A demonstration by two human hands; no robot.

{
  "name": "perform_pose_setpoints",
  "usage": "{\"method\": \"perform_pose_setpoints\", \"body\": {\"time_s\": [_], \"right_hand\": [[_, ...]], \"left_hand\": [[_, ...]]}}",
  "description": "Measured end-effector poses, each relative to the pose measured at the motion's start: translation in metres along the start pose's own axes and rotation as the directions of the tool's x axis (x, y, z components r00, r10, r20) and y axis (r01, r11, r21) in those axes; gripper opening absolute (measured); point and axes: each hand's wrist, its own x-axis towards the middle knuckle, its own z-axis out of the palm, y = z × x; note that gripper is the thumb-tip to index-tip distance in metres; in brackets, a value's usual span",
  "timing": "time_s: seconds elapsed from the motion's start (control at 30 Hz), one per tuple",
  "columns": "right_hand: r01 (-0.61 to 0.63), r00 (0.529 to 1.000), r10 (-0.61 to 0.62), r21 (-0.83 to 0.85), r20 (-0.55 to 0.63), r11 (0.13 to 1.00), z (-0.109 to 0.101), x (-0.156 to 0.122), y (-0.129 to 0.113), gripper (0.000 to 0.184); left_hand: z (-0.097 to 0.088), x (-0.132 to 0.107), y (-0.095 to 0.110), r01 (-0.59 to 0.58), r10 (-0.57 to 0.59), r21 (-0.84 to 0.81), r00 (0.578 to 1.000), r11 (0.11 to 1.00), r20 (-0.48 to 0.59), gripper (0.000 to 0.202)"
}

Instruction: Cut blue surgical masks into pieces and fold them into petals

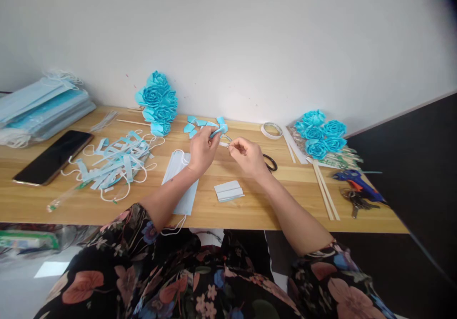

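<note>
My left hand (204, 150) is closed in a pinch on a blue petal-like piece of mask fabric (220, 129), held above the table. Close beside it, my right hand (249, 157) has thumb and fingertips pinched together; whatever they grip is too small to name. Several cut blue pieces (189, 127) lie behind my left hand. Under my left forearm is a pleated face mask (186, 200) with white ear loops. A small stack of folded whitish-grey pieces (228, 191) lies between my forearms. Black-handled scissors (270, 163) show partly beside my right wrist.
Mask scraps (117, 162), a phone (53, 157) and a stack of masks (39, 104) lie left. Blue fabric roses (157, 102) stand against the wall; more roses (321, 133) are right. A tape roll (272, 130), sticks (325, 193), glue gun (360, 184) and keys (356, 201) lie right.
</note>
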Motion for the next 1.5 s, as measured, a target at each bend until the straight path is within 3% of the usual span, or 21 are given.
{"method": "perform_pose_setpoints", "body": {"time_s": [0.2,0.27,0.33,0.4,0.47,0.57,0.67,0.73,0.8,0.87,0.93,1.0,1.1,1.2,1.33,1.5], "right_hand": [[0.019,0.998,-0.024,0.092,0.052,0.996,-0.006,-0.002,0.011,0.025],[0.046,0.998,-0.046,-0.001,0.03,0.999,-0.018,-0.003,0.011,0.025],[0.065,0.998,-0.062,-0.202,0.02,0.977,-0.034,-0.006,0.01,0.025],[0.023,0.999,-0.008,-0.481,0.033,0.876,-0.05,-0.012,0.011,0.025],[-0.019,0.992,0.101,-0.708,0.074,0.706,-0.062,-0.021,0.014,0.027],[-0.015,0.963,0.237,-0.852,0.128,0.524,-0.065,-0.036,0.024,0.032],[-0.027,0.964,0.248,-0.89,0.097,0.456,-0.059,-0.045,0.035,0.032],[-0.034,0.973,0.216,-0.875,0.082,0.482,-0.056,-0.046,0.043,0.03],[-0.075,0.971,0.226,-0.807,0.074,0.586,-0.058,-0.045,0.049,0.03],[-0.174,0.963,0.266,-0.638,0.051,0.751,-0.063,-0.042,0.052,0.034],[-0.272,0.951,0.304,-0.323,0.054,0.906,-0.067,-0.039,0.051,0.044],[-0.305,0.948,0.299,0.034,0.113,0.952,-0.066,-0.037,0.046,0.055],[-0.292,0.949,0.215,0.384,0.231,0.876,-0.054,-0.033,0.031,0.065],[-0.279,0.934,0.086,0.555,0.347,0.784,-0.037,-0.027,0.02,0.065],[-0.256,0.874,-0.113,0.646,0.472,0.719,-0.025,-0.015,0.014,0.07],[-0.389,0.797,-0.131,0.667,0.59,0.635,-0.013,-0.008,0.013,0.055]], "left_hand": [[0.0,0.003,-0.007,0.057,-0.059,-0.079,0.998,0.995,-0.019,0.01],[0.001,0.005,-0.011,0.106,-0.113,-0.149,0.993,0.983,-0.041,0.012],[0.002,0.008,-0.016,0.168,-0.186,-0.242,0.981,0.956,-0.055,0.015],[0.002,0.011,-0.02,0.231,-0.263,-0.345,0.964,0.91,-0.048,0.019],[0.003,0.013,-0.022,0.278,-0.323,-0.435,0.946,0.856,-0.03,0.021],[0.003,0.016,-0.024,0.332,-0.387,-0.533,0.922,0.779,0.008,0.023],[0.002,0.017,-0.023,0.387,-0.442,-0.611,0.894,0.691,0.067,0.022],[0.001,0.017,-0.021,0.413,-0.468,-0.65,0.878,0.638,0.097,0.023],[0.0,0.017,-0.018,0.422,-0.483,-0.683,0.868,0.597,0.114,0.023],[-0.001,0.018,-0.015,0.419,-0.487,-0.71,0.865,0.566,0.122,0.024],[-0.002,0.018,-0.013,0.418,-0.49,-0.728,0.862,0.544,0.129,0.025],[-0.002,0.019,-0.011,0.423,-0.492,-0.734,0.86,0.532,0.138,0.026],[-0.003,0.019,-0.011,0.433,-0.499,-0.723,0.855,0.538,0.141,0.029],[-0.002,0.019,-0.012,0.436,-0.501,-0.713,0.855,0.549,0.137,0.031],[-0.002,0.019,-0.014,0.413,-0.481,-0.727,0.867,0.548,0.13,0.027],[-0.001,0.018,-0.016,0.409,-0.491,-0.765,0.86,0.499,0.139,0.024]]}}
